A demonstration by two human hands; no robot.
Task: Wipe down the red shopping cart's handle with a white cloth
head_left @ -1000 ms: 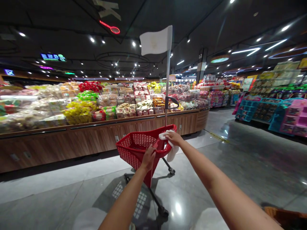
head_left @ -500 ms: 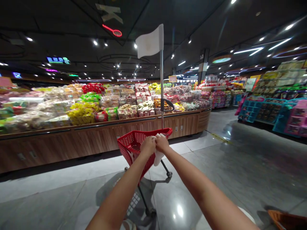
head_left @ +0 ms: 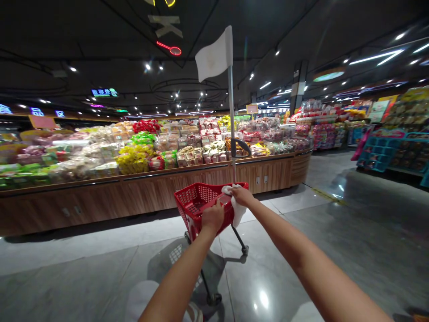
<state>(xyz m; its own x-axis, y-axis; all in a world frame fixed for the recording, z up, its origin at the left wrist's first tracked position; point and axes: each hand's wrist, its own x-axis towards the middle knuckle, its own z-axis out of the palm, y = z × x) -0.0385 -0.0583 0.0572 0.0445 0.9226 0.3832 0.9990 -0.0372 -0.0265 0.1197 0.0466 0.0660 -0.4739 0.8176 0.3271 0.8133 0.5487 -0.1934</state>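
A small red plastic shopping cart (head_left: pixel 187 203) with dark legs and wheels stands on the floor before me. My left hand (head_left: pixel 213 218) is closed over the near edge of the cart, its fingertips partly hidden. Farther right, at the cart's right corner, my right hand (head_left: pixel 241 196) grips a white cloth (head_left: pixel 238 213) that hangs down over the red rim. Just beyond that hand rises a grey pole (head_left: pixel 231 103), topped by a white flag (head_left: pixel 214 56) and carrying a dark curved handle (head_left: pixel 241 150) partway up. The cart's basket shows a bare perforated floor.
A long wood-panelled display counter (head_left: pixel 150 192) heaped with bagged goods runs behind the cart. Blue racks (head_left: pixel 378 152) stand at the right, and a pillar (head_left: pixel 298 89) rises farther back. Grey tiled floor (head_left: pixel 301 250) lies around the cart.
My hands were together on the cloth; now the left has moved left along the cart's edge, while the right stays with the cloth. The view has turned slightly left.
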